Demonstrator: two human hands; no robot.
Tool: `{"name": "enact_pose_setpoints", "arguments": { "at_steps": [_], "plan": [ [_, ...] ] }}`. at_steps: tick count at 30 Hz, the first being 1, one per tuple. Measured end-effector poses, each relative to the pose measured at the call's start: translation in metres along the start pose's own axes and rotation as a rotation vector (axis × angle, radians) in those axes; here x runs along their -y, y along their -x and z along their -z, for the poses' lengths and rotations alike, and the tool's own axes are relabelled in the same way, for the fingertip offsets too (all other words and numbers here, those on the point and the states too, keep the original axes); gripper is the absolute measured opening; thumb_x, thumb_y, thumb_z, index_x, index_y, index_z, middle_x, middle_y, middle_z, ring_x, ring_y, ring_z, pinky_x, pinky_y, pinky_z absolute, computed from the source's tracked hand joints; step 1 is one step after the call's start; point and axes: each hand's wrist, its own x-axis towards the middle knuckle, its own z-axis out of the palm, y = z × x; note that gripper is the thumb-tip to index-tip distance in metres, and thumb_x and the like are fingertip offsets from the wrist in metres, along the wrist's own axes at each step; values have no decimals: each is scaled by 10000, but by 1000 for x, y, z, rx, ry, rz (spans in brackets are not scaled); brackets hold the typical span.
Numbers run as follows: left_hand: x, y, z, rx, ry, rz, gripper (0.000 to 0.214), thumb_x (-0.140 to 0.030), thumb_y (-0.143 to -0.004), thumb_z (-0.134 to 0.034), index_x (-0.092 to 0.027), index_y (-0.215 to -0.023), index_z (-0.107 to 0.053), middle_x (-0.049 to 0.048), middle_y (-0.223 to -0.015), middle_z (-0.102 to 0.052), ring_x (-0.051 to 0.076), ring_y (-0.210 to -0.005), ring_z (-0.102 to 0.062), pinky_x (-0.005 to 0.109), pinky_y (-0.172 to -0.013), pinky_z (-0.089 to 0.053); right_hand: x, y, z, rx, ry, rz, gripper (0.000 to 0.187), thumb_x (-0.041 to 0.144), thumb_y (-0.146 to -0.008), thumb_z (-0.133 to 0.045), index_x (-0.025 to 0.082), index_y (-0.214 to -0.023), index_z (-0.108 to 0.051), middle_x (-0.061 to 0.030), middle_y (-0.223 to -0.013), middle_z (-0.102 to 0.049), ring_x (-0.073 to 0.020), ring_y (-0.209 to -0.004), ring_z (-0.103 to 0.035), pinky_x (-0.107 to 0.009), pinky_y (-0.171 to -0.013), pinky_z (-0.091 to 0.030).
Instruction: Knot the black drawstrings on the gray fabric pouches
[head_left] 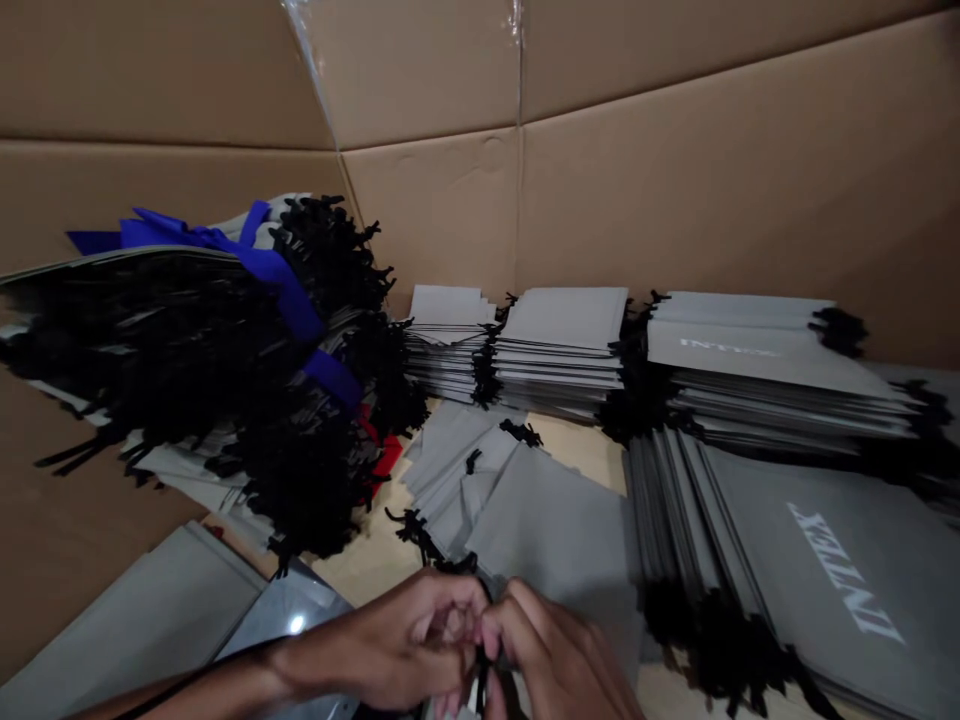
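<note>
Side by side at the bottom middle, my left hand point(416, 640) and my right hand point(555, 655) pinch a thin black cord point(482, 660) between their fingertips. Both hands are closed, with the fingers curled in. Part of the cord is hidden by the fingers. Just beyond them lies a loose fan of grey fabric pouches point(551, 520) with black drawstring ends. A light-coloured piece shows below my fingers, too little of it to name.
To the left rises a heap of pouches with black cords point(187, 350), tied with blue straps point(281, 285). Stacked grey pouches point(562, 320) line the back. More, marked INTEX point(847, 570), lean at the right. Cardboard walls point(675, 190) enclose the space.
</note>
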Motion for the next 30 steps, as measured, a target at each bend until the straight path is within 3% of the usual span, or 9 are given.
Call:
{"name": "enact_pose_setpoints", "arguments": {
  "at_steps": [4,7,10,14,18,20,26,30],
  "plan": [
    [8,-3,2,25,138,-11,202,-360,-922,-741,-210,-993,-627,-25,-694,-694,111,-529,-580,199,-534,-484,2,-17,7,130,-111,-45,360,152,-621,-542,296,-948,-501,33,-799,-644,-192,-624,-667,-292,-595,-474],
    [21,-10,0,9,325,-62,302,-475,-901,-759,-214,-972,-626,-13,-709,-697,112,-499,-565,206,-502,-491,-1,-19,5,133,-183,-105,368,166,-587,-530,293,-927,-471,49,-774,-587,-173,-599,-632,-288,-570,-420],
    [21,-11,-3,-20,331,-73,400,-583,-907,-771,-227,-977,-602,-17,-733,-678,117,-538,-575,201,-516,-482,-6,-15,1,140,-210,-111,358,183,-592,-528,293,-930,-490,55,-795,-578,-162,-598,-625,-295,-566,-390],
    [-5,2,-1,-16,119,-29,396,-550,-954,-801,-214,-1004,-597,-11,-810,-671,118,-648,-604,222,-656,-519,-11,-15,10,184,-227,-64,354,159,-641,-557,294,-968,-543,53,-862,-633,-163,-687,-673,-294,-648,-440],
    [-32,12,6,-45,-288,-73,125,-224,-910,-768,-196,-994,-679,-25,-860,-648,125,-753,-570,199,-672,-469,-11,-23,29,206,-197,41,350,120,-677,-573,285,-985,-552,49,-906,-668,-164,-763,-685,-289,-708,-485],
    [-42,12,9,-25,-425,-87,148,-117,-826,-733,-195,-945,-695,-36,-842,-670,124,-756,-579,194,-669,-459,-11,-27,37,228,-150,134,338,111,-706,-576,269,-1005,-568,39,-932,-690,-164,-800,-692,-290,-738,-508],
    [-67,4,6,-23,-683,-32,112,-116,-687,-685,-206,-748,-656,-73,-666,-647,107,-610,-537,187,-559,-405,-16,-30,37,182,-20,381,260,128,-820,-589,193,-1064,-652,6,-923,-699,-183,-843,-676,-339,-681,-507],
    [-67,2,2,-33,-811,-83,195,-79,-616,-667,-223,-689,-558,-96,-586,-550,100,-540,-486,216,-554,-379,-20,-28,32,221,-3,478,116,244,-948,-629,193,-1050,-652,-6,-919,-699,-190,-827,-636,-343,-652,-504]
  ]
}}
